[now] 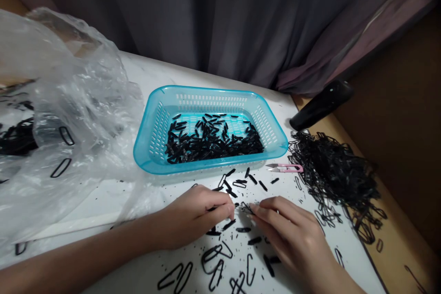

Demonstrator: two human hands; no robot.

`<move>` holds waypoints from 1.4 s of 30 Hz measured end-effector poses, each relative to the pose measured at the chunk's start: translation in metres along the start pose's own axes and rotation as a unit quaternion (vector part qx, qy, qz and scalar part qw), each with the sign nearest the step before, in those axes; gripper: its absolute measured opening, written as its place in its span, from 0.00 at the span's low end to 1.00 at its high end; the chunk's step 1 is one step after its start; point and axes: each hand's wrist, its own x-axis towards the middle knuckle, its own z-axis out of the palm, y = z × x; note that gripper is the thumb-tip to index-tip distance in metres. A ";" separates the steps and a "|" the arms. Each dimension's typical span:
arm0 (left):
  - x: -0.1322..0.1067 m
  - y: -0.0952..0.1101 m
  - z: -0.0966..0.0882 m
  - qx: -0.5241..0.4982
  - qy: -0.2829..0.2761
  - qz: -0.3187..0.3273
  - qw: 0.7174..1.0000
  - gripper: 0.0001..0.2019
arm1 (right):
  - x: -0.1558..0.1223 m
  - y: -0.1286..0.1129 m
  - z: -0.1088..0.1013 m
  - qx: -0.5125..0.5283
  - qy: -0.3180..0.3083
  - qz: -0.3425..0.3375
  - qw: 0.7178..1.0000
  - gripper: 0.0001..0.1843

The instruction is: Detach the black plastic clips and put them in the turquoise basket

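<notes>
Pinching a black loop [246,207] with the right hand [294,229], nearer the table's right edge [355,257]. Pointing it longways toward the curled left hand [195,211]; can't tell its grip.

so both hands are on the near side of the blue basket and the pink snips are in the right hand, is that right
Not quite: the head view shows the pink snips lying on the table, not in the right hand. It and the left hand are indeed on the near side of the blue basket.
</notes>
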 end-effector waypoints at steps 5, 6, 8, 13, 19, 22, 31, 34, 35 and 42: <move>0.001 0.001 -0.001 0.001 -0.001 0.000 1.000 0.16 | 0.000 0.001 0.001 0.004 -0.007 -0.004 1.000 0.10; 0.001 0.002 -0.001 0.001 -0.001 0.000 1.000 0.16 | 0.000 0.002 0.001 0.006 -0.008 -0.003 1.000 0.10; 0.001 0.002 -0.001 0.001 -0.001 0.000 1.000 0.16 | 0.001 0.002 0.001 0.013 -0.009 -0.003 1.000 0.10; -0.001 0.001 0.000 0.007 -0.004 0.000 1.000 0.15 | 0.003 0.002 0.000 0.026 -0.004 0.002 1.000 0.11; -0.001 0.002 -0.002 0.006 -0.008 -0.003 1.000 0.15 | 0.001 0.003 0.001 0.085 -0.007 0.021 0.996 0.11; -0.001 0.005 -0.007 -0.015 -0.020 -0.009 1.000 0.15 | 0.002 0.004 0.001 0.175 -0.005 0.062 0.983 0.10; 0.003 0.009 -0.009 -0.051 -0.025 -0.046 0.997 0.14 | 0.010 0.004 0.003 0.306 0.014 0.149 0.940 0.04; 0.003 0.008 -0.006 -0.033 -0.028 -0.056 0.997 0.15 | 0.008 0.002 -0.002 0.311 0.024 0.137 0.940 0.05; 0.002 0.007 -0.006 -0.032 -0.030 -0.061 0.997 0.15 | 0.006 0.002 -0.004 0.300 0.030 0.128 0.945 0.06; 0.004 0.012 -0.007 -0.096 -0.007 -0.090 0.991 0.15 | 0.000 0.007 -0.011 0.129 0.025 0.034 0.991 0.12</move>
